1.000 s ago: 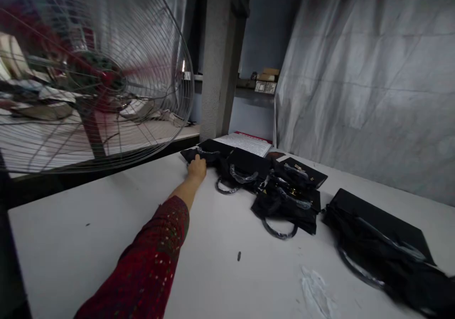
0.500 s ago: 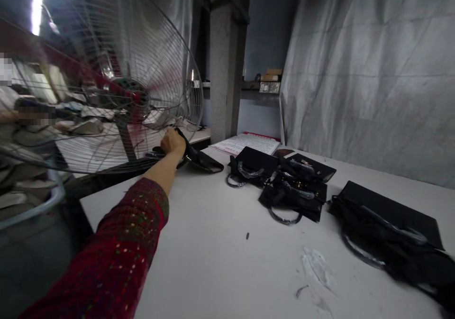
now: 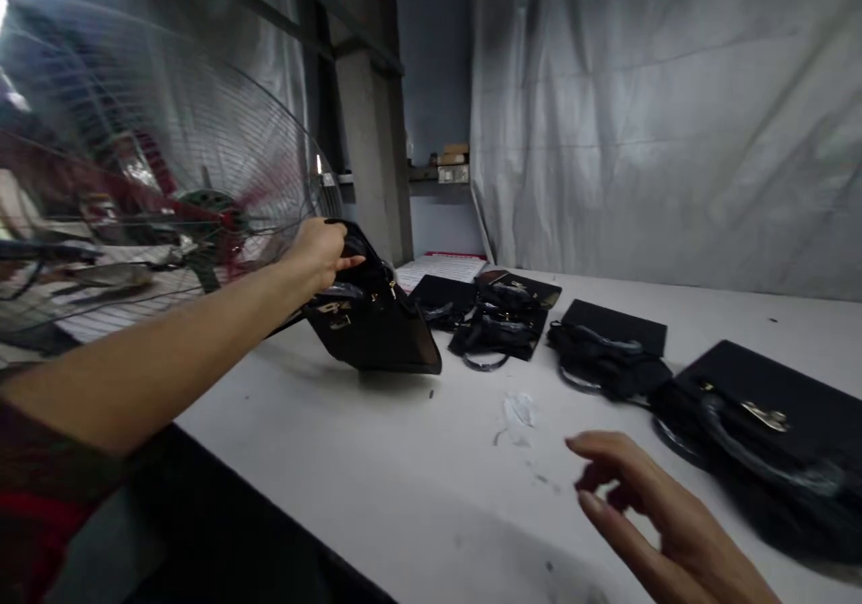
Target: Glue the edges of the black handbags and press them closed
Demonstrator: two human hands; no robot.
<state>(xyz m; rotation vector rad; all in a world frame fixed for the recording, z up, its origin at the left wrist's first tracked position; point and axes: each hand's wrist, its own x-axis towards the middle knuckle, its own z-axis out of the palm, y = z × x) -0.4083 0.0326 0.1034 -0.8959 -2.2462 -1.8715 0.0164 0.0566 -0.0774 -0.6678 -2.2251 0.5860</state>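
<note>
My left hand (image 3: 321, 252) grips the upper edge of a black handbag (image 3: 377, 330) with gold-coloured fittings. The bag hangs tilted above the left part of the white table, its lower edge close to the tabletop. My right hand (image 3: 639, 505) is over the front of the table, fingers curled but apart, holding nothing. Nearest to it on the right lies another black handbag (image 3: 787, 415) with a gold-coloured clasp and wrapped handles. Behind that one lies a further black handbag (image 3: 610, 344).
A large fan (image 3: 222, 218) in a wire cage stands at the left, close to my left arm. Several black bags (image 3: 505, 317) lie farther back beside printed sheets (image 3: 441, 268). A scrap of clear plastic (image 3: 520, 410) lies on the white table (image 3: 404, 469). Grey sheeting (image 3: 660, 137) hangs behind.
My left hand has lifted the handbag from beside the fan and brought it nearer over the table. My right hand has come into view. The view has turned right.
</note>
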